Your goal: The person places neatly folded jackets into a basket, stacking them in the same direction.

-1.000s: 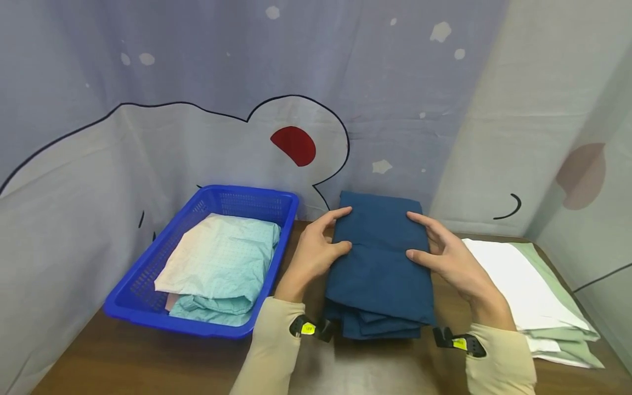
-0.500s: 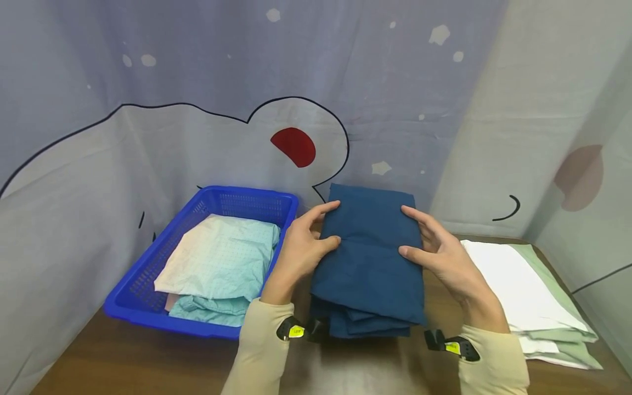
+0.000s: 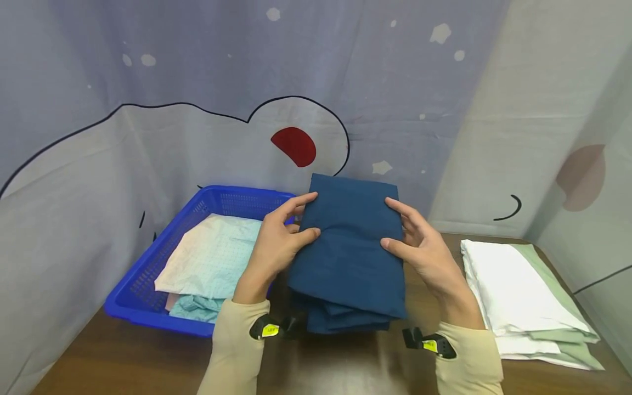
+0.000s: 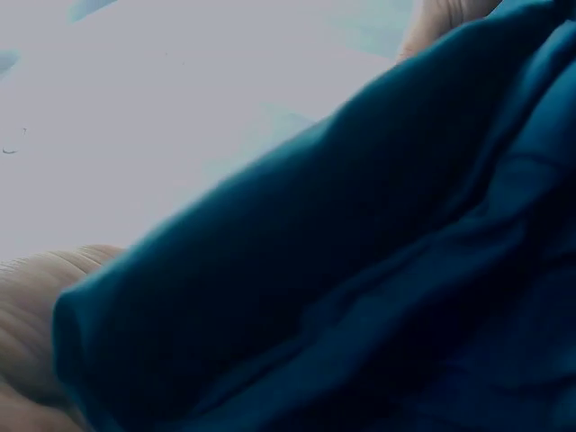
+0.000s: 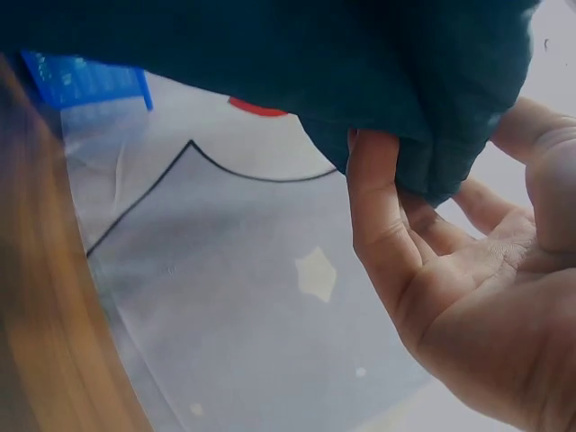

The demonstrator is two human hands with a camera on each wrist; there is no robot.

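Item one: a folded navy cloth [image 3: 350, 247], thick and many-layered, held above the middle of the bench [image 3: 163, 362], toward its back edge. From where I stand it looks raised clear of the wood; its left side overlaps the basket's right rim in my line of sight, and whether they touch I cannot tell.

Grip, left: the left hand [image 3: 274, 247] pinches the left edge, thumb and forefinger on the top face. Grip, right: the right hand [image 3: 425, 252] does likewise at the right edge, other fingers tucked under, as the right wrist view shows. The matched hold at both sides probably keeps the bundle level and its loose lower folds together.

Item two: a blue plastic basket [image 3: 112, 303], perforated, near the bench's left edge. Inside, one folded cloth shading from cream to turquoise [image 3: 212, 258], laid flat, presumably so its creases stay; a pink scrap [image 3: 171, 302] shows at its near left corner.

Item three: a folded white cloth with green [image 3: 508, 285], at the bench's back right corner, apparently set aside to leave the middle free for handling.

Item four: a printed curtain [image 3: 405, 66], hanging behind the bench.
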